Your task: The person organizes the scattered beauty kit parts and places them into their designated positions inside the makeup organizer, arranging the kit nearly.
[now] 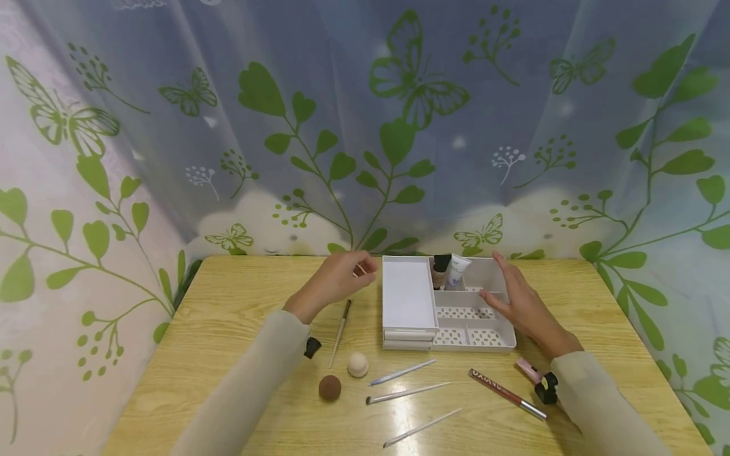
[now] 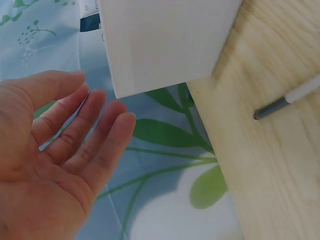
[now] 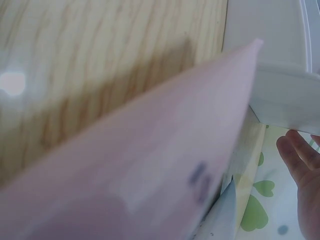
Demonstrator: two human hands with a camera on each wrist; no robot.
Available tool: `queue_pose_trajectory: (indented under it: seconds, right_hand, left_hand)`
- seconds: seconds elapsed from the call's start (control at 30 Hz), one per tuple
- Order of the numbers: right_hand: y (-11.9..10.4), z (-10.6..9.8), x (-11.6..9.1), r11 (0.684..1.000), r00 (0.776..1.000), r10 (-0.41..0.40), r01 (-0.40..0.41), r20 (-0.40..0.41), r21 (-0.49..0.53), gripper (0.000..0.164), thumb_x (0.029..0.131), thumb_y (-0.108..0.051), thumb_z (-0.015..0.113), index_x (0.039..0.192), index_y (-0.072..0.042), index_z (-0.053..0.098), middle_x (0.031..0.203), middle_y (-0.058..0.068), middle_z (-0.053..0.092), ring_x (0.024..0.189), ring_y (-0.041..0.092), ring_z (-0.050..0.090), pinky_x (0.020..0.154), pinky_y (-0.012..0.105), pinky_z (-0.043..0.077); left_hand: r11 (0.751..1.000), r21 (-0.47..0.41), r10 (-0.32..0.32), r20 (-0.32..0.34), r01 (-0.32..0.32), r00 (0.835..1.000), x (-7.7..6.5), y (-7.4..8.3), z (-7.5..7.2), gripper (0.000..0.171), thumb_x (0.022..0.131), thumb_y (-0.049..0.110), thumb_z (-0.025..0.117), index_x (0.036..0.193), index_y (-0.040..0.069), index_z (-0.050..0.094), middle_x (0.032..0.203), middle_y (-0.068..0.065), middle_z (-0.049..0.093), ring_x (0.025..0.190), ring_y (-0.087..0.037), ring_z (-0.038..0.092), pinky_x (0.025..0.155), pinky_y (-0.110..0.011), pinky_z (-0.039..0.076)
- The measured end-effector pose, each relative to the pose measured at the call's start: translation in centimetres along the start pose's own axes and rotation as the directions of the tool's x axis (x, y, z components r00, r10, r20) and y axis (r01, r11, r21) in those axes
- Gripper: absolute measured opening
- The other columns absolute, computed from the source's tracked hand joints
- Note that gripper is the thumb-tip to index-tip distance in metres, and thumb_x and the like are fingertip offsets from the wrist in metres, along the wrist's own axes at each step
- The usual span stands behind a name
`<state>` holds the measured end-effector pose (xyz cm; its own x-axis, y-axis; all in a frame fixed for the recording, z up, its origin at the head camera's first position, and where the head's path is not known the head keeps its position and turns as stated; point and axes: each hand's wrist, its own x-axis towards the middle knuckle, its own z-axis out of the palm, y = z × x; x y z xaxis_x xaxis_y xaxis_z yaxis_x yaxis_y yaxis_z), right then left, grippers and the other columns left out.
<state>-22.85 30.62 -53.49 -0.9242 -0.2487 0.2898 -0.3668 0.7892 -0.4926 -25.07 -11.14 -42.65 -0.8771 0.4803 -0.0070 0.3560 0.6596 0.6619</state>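
A white storage organizer (image 1: 407, 294) stands at the back of the table, its left part a raised flat lid over stacked drawers. A dark-capped bottle (image 1: 438, 272) and a white tube (image 1: 457, 272) stand upright in its rear compartment. My left hand (image 1: 342, 278) hovers just left of the organizer, fingers loosely bent and holding nothing; the left wrist view shows its bare palm (image 2: 55, 155). At the organizer's right side is my right hand (image 1: 527, 310), fingers extended along the outer wall and thumb over the compartments. In the right wrist view its fingertips (image 3: 290, 145) meet the organizer's edge.
Nearer me lie several slim brushes (image 1: 407, 392), a brown lip pencil (image 1: 507, 394), a brown sponge (image 1: 329, 387) and a cream sponge (image 1: 358, 364). A pink tube (image 1: 529, 370) lies by the right sleeve. Behind the table hangs a leaf-patterned curtain (image 1: 342, 126).
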Motion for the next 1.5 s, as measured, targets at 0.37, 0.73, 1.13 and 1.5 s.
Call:
queue_pose_trajectory:
  seconds: [0.37,0.73,1.13,1.5]
  right_hand:
    - [0.0,-0.2,0.2,1.0,1.0,0.0,0.0,0.007,0.011,0.095,0.105,-0.023,0.074,0.175,-0.008,0.011,0.164,0.039,0.035,0.146,0.06,0.043,0.109,0.081,0.042]
    - [-0.1,-0.3,0.2,1.0,0.999,0.023,-0.023,0.022,0.013,0.096,0.105,-0.023,0.075,0.175,-0.009,0.011,0.165,0.037,0.035,0.146,0.059,0.043,0.11,0.081,0.042]
    - [0.0,-0.2,0.1,1.0,1.0,0.009,-0.009,0.009,0.016,0.095,0.105,-0.022,0.074,0.175,-0.007,0.012,0.166,0.039,0.034,0.147,0.061,0.041,0.111,0.082,0.04]
    - [-0.5,-0.1,0.0,0.999,0.999,0.038,-0.039,0.024,0.028,0.096,0.104,-0.023,0.075,0.175,-0.009,0.012,0.166,0.037,0.034,0.147,0.059,0.042,0.111,0.081,0.041]
  left_hand:
    - [1.0,0.011,-0.01,0.028,0.01,1.0,-1.4,-2.0,0.4,0.013,0.107,0.019,0.072,0.118,0.013,0.074,0.118,-0.003,0.077,0.107,-0.019,0.073,0.093,-0.037,0.063]
    - [0.996,0.036,-0.086,0.065,0.083,0.994,-3.0,-4.2,1.4,0.015,0.105,0.013,0.073,0.118,0.006,0.074,0.11,-0.003,0.077,0.099,-0.017,0.072,0.087,-0.037,0.062]
    - [0.98,0.122,-0.171,0.099,0.158,0.98,-3.9,-6.1,3.2,0.007,0.102,0.011,0.075,0.108,0.009,0.072,0.094,-0.001,0.071,0.081,-0.016,0.06,0.073,-0.031,0.05]
    - [0.979,0.143,-0.162,0.119,0.145,0.98,-4.2,-6.8,4.4,0.011,0.097,0.008,0.077,0.102,0.01,0.067,0.085,0.001,0.062,0.078,-0.016,0.053,0.072,-0.03,0.042]
